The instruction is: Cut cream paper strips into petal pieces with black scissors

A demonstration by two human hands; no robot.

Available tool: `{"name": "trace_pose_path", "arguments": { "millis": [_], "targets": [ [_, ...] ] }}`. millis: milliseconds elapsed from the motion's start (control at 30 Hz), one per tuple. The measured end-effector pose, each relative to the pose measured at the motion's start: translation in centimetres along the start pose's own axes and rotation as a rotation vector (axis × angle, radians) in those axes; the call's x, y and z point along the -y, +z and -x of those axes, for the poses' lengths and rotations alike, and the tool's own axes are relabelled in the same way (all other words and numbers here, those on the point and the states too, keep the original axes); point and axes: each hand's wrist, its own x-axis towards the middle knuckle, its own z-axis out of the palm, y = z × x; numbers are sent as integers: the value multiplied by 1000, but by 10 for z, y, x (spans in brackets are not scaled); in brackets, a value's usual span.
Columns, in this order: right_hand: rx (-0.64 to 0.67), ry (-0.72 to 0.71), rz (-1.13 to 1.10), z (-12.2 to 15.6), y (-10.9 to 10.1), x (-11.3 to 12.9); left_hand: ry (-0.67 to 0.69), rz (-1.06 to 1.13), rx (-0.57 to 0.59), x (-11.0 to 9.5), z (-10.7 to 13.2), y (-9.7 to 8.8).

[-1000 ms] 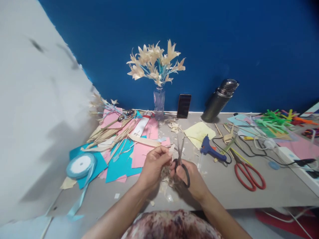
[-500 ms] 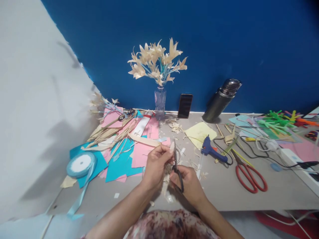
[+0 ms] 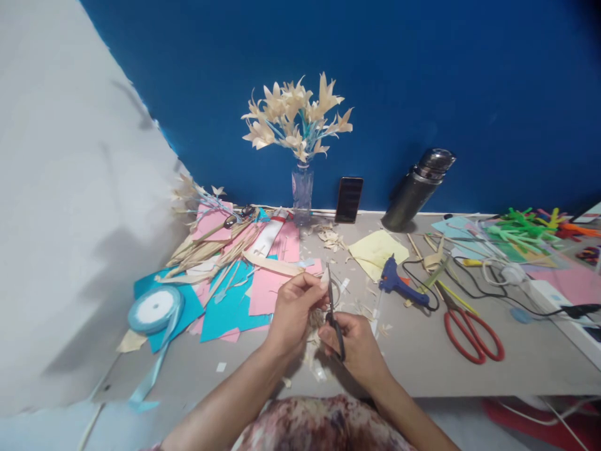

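Observation:
Between the thumb and fingers of my left hand [image 3: 292, 310] is a small pale piece of dried husk [image 3: 325, 276], its pointed tip sticking up. My right hand [image 3: 357, 347] is closed around the handles of black scissors [image 3: 339, 341]. The blades point away from me, right beside the husk piece; whether they touch it I cannot tell. Pale scraps [image 3: 310, 360] litter the table below my hands. A longer husk strip [image 3: 272, 264] lies beyond my left hand.
Husk flowers [image 3: 295, 113] stand in a clear bottle [image 3: 302, 194] at the back, near a phone [image 3: 349, 199] and a leaning flask [image 3: 417, 191]. A glue gun [image 3: 401, 285] and red-handled scissors [image 3: 474, 338] lie right. Ribbon [image 3: 154, 310] and coloured paper [image 3: 230, 307] lie left.
Both hands, the husk piece and the scissors hold nearly the same place. The view has shifted very slightly.

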Motion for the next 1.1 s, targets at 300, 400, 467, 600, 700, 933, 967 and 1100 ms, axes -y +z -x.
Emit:
{"name": "trace_pose_path", "arguments": {
  "millis": [300, 400, 467, 600, 700, 933, 967, 1100],
  "targets": [
    [-10, -3, 39, 0, -1, 1, -14, 1, 2, 0, 0, -1],
    [-7, -16, 52, 0, -2, 2, -12, 5, 7, 0, 0, -2],
    [-8, -10, 53, 0, -1, 3, -17, 9, 11, 0, 0, -2],
    [-4, 3, 56, 0, -1, 1, -23, 6, 9, -1, 0, -4],
    [3, 4, 50, 1, 0, -1, -20, 9, 12, -1, 0, -4],
    [-2, -6, 10, 2, -1, -4, -29, 0, 26, -1, 1, -5],
    [-22, -5, -16, 2, -2, -3, -34, 0, 23, -1, 1, -5],
    [-166, -50, -122, -2, -13, 4, -78, -27, 69, -2, 3, -7]
  ]
}}
